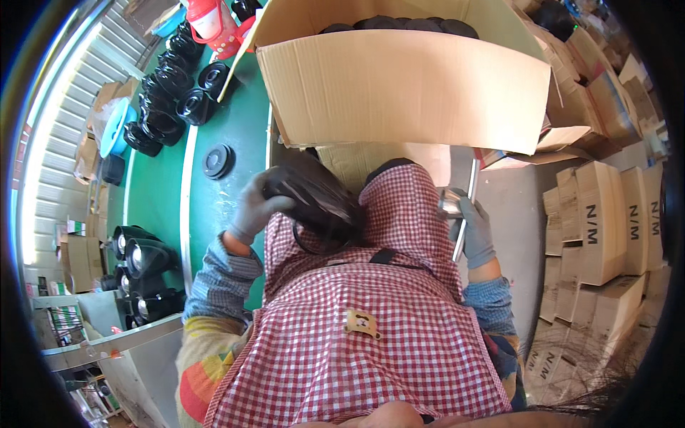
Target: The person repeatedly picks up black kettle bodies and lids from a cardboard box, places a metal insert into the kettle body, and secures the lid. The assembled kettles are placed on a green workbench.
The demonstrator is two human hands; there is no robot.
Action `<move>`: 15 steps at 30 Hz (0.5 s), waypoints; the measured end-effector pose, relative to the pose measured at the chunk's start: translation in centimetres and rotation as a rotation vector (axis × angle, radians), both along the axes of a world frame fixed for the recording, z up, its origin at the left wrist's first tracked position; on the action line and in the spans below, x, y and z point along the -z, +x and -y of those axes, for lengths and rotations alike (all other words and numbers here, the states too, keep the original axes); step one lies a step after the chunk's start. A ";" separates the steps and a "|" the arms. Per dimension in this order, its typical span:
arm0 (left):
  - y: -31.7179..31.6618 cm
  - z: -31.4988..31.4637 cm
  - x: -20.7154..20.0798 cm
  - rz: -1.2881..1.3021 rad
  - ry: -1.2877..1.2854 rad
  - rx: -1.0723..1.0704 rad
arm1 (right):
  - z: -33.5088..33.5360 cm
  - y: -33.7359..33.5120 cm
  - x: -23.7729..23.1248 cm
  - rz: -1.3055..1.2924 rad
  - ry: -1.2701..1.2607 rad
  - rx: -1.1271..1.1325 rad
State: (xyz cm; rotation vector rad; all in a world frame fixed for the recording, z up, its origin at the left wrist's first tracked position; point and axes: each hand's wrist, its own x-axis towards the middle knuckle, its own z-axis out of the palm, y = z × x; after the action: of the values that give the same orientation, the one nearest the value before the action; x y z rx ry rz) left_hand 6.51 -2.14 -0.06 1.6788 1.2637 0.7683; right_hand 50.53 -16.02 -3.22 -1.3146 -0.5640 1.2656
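My left hand (255, 210), in a grey glove, is closed on the edge of a glossy black plastic housing (317, 196). The housing lies tilted over my lap, and its lower part rests near my checked apron (342, 314). My right hand (477, 232), also gloved, grips a straight silver metal rod (467, 207) beside my right thigh. A shiny rounded metal piece (450, 203) sits at those fingers; whether it is joined to the rod I cannot tell. A round black cap (218, 161) lies on the green table at my left, apart from both hands.
Ahead stands a large open cardboard box (407, 93) with black round parts (399, 25) inside. Several black housings (168, 93) line the green table (235, 121); more lamp-like ones (146, 257) stand nearer. A red container (212, 28) is at the back. Stacked cartons (599, 221) fill the right side.
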 end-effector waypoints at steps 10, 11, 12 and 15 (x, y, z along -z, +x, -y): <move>-8.8 -0.3 10.1 0.525 -0.161 -0.197 | -0.5 -0.1 0.2 0.163 0.004 -0.098; -9.1 -0.2 10.5 0.498 -0.132 -0.204 | -0.7 -0.2 0.0 0.166 0.002 -0.117; -9.0 -0.3 10.9 0.475 -0.106 -0.207 | -0.9 -0.3 0.2 0.148 0.005 -0.116; -4.3 0.1 3.9 0.843 -0.342 -0.121 | -0.6 0.0 0.6 0.108 -0.002 -0.105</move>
State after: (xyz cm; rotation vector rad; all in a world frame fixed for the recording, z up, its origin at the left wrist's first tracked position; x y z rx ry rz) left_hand 2.18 -2.20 -3.96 0.8439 0.8230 1.1022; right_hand 50.53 -15.43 -3.86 -1.3757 -0.7158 1.2858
